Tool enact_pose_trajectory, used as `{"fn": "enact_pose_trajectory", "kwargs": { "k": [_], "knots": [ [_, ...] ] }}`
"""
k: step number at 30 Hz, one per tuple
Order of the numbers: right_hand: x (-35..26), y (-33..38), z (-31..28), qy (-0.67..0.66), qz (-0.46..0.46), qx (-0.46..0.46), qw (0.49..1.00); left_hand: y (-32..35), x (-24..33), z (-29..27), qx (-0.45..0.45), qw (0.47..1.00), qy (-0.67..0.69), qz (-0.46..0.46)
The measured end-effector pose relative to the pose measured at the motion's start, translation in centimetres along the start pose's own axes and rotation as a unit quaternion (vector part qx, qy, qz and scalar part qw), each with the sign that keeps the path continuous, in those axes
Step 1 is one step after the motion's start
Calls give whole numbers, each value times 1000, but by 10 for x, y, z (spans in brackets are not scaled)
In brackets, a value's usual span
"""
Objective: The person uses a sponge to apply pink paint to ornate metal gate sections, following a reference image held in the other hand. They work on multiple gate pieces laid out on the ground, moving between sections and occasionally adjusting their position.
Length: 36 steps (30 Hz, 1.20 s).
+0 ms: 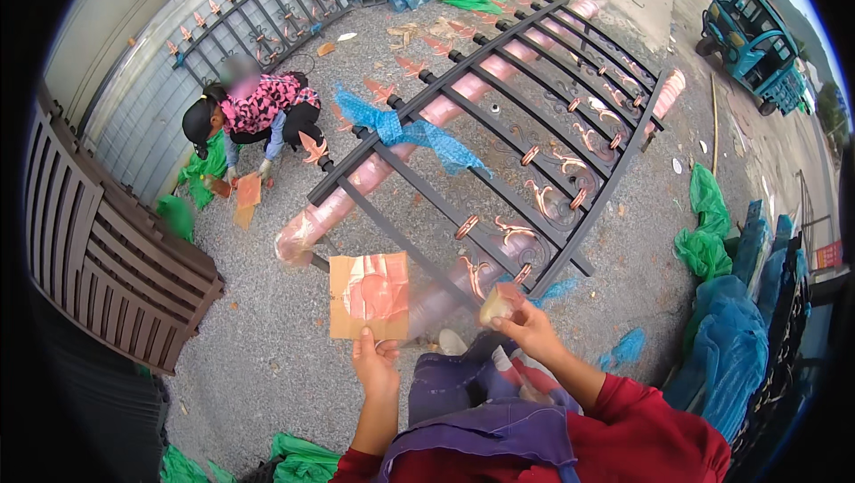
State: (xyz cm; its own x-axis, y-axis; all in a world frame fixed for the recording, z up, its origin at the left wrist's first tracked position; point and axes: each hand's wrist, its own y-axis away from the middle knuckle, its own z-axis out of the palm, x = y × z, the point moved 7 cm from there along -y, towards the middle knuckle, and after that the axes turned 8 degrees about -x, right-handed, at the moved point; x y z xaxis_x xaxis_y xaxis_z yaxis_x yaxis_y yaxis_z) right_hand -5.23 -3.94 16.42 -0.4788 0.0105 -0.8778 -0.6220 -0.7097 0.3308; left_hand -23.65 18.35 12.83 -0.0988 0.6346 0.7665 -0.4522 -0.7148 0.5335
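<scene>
My left hand [376,360] grips the lower edge of a square piece of brown cardboard [338,309], thumb on its front. A shiny, crinkled clear-and-pinkish film covers part of the cardboard's face. To the right, my right hand [533,333] pinches a small tan and yellow piece [500,304]; its exact kind is unclear. Both hands are in front of my body, near the closest end of a black metal fence panel [503,131]. Copper-coloured spear tips and scrolls decorate the panel, which rests on long pink-wrapped rolls [334,207]. Blue bubble wrap [405,131] drapes over one rail.
At the left a person [258,113] crouches, gloved hands at another cardboard piece [248,198]. A brown slatted panel [116,243] leans nearby, and a second spear-topped fence [263,16] stands behind. Green netting [704,225] and blue-wrapped bundles [721,332] lie right; a blue three-wheeler [757,47] stands beyond.
</scene>
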Motion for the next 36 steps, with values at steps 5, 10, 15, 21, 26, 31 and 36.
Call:
{"fn": "enact_pose_trajectory", "kwargs": {
  "k": [5, 10, 15, 21, 26, 31, 36],
  "knots": [
    [-35, 9, -7, 292, -64, 42, 953, 3, 13, 9, -10, 1000, 0, 24],
    [-74, 32, 6, 361, -89, 38, 928, 10, 28, 19, -13, 999, -14, 27],
    [-76, 43, 13, 408, -146, -6, 901, 17, 31, 19, -13, 999, -29, 37],
    [-70, 48, 12, 414, -159, -89, 892, 37, 31, 12, 18, 997, -32, 69],
    [-79, 63, -25, 415, -189, -96, 885, 60, 14, 16, 53, 995, -39, 74],
    [-102, 108, -123, 397, -165, -6, 903, 84, -18, 77, 40, 995, -58, 77],
    [-119, 163, -228, 392, -129, 93, 906, 100, -54, 141, 20, 995, -70, 74]
  ]
}}
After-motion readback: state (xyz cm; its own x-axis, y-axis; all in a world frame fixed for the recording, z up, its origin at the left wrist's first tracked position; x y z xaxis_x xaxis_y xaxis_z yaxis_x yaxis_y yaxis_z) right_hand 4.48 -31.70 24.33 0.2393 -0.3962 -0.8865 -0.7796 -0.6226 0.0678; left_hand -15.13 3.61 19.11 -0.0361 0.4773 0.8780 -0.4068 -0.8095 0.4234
